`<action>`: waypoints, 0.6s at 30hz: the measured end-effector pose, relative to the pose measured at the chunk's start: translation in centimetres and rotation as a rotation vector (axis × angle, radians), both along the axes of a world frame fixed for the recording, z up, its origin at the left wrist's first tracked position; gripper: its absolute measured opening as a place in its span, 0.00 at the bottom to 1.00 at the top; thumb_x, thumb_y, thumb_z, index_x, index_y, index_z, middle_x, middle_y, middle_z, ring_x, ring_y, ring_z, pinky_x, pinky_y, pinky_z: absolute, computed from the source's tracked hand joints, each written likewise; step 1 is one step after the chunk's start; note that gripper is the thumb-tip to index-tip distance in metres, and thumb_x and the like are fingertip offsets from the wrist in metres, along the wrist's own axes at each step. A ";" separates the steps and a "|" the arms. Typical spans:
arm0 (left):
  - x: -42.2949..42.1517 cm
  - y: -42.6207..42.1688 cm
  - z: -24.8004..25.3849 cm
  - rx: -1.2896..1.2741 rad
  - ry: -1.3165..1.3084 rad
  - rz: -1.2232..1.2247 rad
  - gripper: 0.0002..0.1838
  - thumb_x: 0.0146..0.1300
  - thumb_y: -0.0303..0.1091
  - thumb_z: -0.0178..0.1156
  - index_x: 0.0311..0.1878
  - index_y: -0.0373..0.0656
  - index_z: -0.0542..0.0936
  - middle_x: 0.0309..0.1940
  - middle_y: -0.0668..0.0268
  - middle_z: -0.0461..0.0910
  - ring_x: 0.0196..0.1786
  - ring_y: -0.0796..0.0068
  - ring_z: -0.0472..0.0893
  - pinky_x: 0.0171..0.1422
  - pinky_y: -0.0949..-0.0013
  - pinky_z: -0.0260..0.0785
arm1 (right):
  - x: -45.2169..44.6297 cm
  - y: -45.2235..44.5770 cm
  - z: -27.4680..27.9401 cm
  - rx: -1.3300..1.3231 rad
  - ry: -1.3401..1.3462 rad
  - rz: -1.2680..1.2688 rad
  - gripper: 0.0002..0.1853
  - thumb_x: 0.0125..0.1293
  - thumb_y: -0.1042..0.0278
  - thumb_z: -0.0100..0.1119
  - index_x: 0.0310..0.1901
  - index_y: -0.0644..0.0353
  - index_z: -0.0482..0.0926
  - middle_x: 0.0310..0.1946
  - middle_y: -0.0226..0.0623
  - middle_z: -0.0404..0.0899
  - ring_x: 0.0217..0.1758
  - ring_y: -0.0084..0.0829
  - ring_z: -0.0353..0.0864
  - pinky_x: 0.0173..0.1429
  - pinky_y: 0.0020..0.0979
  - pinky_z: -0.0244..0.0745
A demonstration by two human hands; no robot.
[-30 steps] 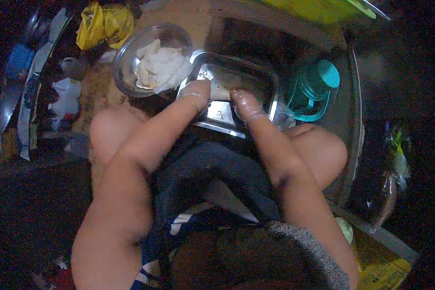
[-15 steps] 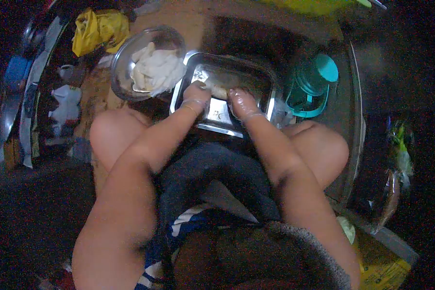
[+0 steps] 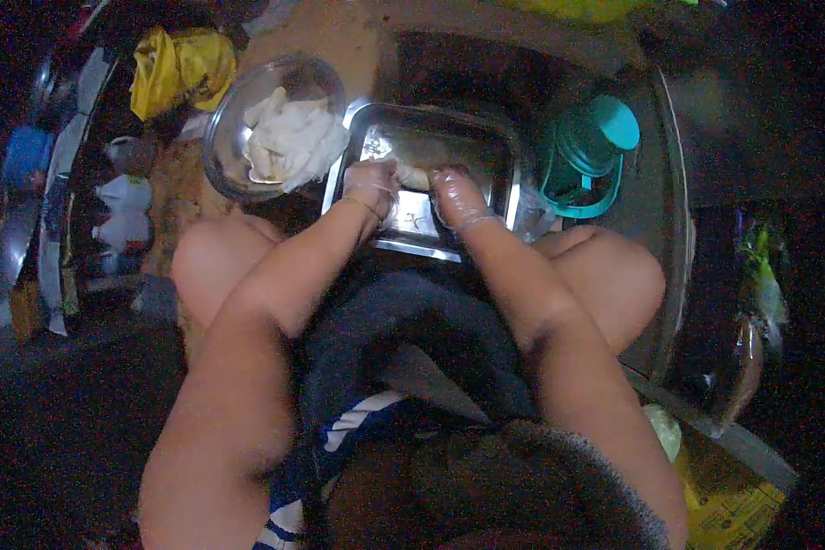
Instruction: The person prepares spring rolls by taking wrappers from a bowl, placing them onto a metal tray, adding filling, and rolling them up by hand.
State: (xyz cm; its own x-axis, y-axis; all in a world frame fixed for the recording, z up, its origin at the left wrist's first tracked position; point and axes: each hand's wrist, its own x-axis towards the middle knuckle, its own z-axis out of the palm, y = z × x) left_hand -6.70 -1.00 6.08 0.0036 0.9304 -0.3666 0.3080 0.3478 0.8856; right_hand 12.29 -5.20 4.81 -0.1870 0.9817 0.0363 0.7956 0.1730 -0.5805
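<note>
L hand (image 3: pixel 370 188) & R hand (image 3: pixel 457 194) grip pale roll (image 3: pixel 414 177) nr its ends over metal tray (image 3: pixel 420 248); best kept level w/ even pressure

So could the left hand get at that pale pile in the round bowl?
Probably yes: the pale pile lies uncovered in the round bowl, close to the left hand, with only the rim of the tray between. That hand seems busy, though, gripping a pale piece.

Gloved left hand (image 3: pixel 372 191) and right hand (image 3: pixel 458 196) grip a pale piece (image 3: pixel 413 177) over the metal tray (image 3: pixel 400 246); a bowl (image 3: pixel 213 147) stands beside it
</note>
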 end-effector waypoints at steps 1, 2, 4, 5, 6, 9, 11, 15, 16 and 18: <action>-0.2 0.2 -0.2 -0.177 -0.408 0.143 0.04 0.55 0.26 0.59 0.32 0.37 0.79 0.28 0.60 0.77 0.28 0.66 0.77 0.27 0.64 0.69 | -0.1 -0.1 0.3 -0.051 0.048 -0.048 0.16 0.68 0.63 0.40 0.39 0.63 0.77 0.42 0.53 0.77 0.47 0.51 0.76 0.52 0.45 0.69; -0.3 0.4 -0.2 -0.360 -0.776 0.352 0.03 0.57 0.25 0.57 0.33 0.37 0.79 0.27 0.61 0.76 0.27 0.66 0.76 0.23 0.65 0.68 | -0.3 -0.2 0.9 -0.101 0.094 -0.093 0.16 0.67 0.63 0.40 0.39 0.63 0.78 0.42 0.53 0.78 0.46 0.51 0.76 0.52 0.45 0.69; -0.3 0.5 -0.2 -0.343 -0.700 0.283 0.03 0.57 0.25 0.57 0.32 0.37 0.79 0.27 0.61 0.76 0.26 0.65 0.76 0.24 0.67 0.68 | -0.4 0.0 0.4 -0.022 0.046 -0.034 0.15 0.67 0.63 0.40 0.39 0.62 0.78 0.41 0.53 0.78 0.46 0.51 0.76 0.52 0.45 0.69; -0.3 0.6 -0.2 -0.336 -0.661 0.248 0.03 0.57 0.24 0.57 0.32 0.38 0.79 0.27 0.61 0.76 0.25 0.65 0.75 0.24 0.68 0.68 | -0.3 0.0 0.1 0.016 0.022 -0.005 0.15 0.67 0.63 0.40 0.39 0.61 0.78 0.41 0.52 0.78 0.46 0.51 0.76 0.52 0.45 0.68; -0.7 1.2 -0.4 -0.457 -0.708 0.180 0.03 0.58 0.26 0.58 0.31 0.39 0.79 0.29 0.61 0.77 0.28 0.65 0.77 0.27 0.67 0.71 | -0.2 0.1 -0.2 0.015 -0.018 0.023 0.15 0.67 0.63 0.40 0.38 0.61 0.78 0.40 0.52 0.78 0.46 0.51 0.76 0.51 0.45 0.69; -0.7 1.4 -0.9 0.089 -0.017 -0.193 0.04 0.54 0.28 0.61 0.32 0.39 0.79 0.31 0.58 0.79 0.33 0.62 0.79 0.35 0.65 0.72 | 0.2 0.4 -0.5 0.002 -0.093 0.075 0.14 0.67 0.64 0.40 0.38 0.60 0.77 0.40 0.52 0.78 0.45 0.51 0.76 0.50 0.45 0.69; 1.2 0.0 2.2 -0.042 0.086 -0.013 0.06 0.51 0.29 0.63 0.32 0.40 0.80 0.33 0.56 0.81 0.37 0.60 0.80 0.41 0.63 0.73 | 0.0 0.3 -0.6 -0.018 -0.078 0.068 0.14 0.67 0.64 0.40 0.38 0.60 0.77 0.39 0.52 0.78 0.44 0.51 0.77 0.49 0.45 0.70; 2.7 -0.8 3.1 0.316 0.557 -0.042 0.10 0.44 0.29 0.65 0.32 0.40 0.80 0.35 0.53 0.81 0.43 0.54 0.80 0.49 0.62 0.71 | -0.3 0.6 -1.9 0.012 -0.050 0.031 0.13 0.66 0.65 0.41 0.39 0.61 0.77 0.40 0.52 0.78 0.44 0.50 0.77 0.50 0.44 0.71; 2.7 -0.9 2.9 0.569 0.666 -0.132 0.07 0.46 0.29 0.63 0.31 0.41 0.81 0.33 0.51 0.80 0.42 0.53 0.79 0.48 0.59 0.71 | -0.2 0.5 -1.8 0.011 -0.061 0.045 0.13 0.66 0.66 0.42 0.39 0.61 0.77 0.40 0.52 0.78 0.44 0.50 0.77 0.50 0.44 0.71; 3.1 -1.0 3.4 0.695 0.769 -0.277 0.05 0.48 0.29 0.60 0.30 0.41 0.81 0.32 0.51 0.79 0.40 0.51 0.78 0.48 0.57 0.70 | 0.0 0.3 -1.5 0.040 -0.107 0.081 0.11 0.64 0.69 0.43 0.39 0.62 0.77 0.40 0.51 0.78 0.44 0.50 0.77 0.51 0.44 0.71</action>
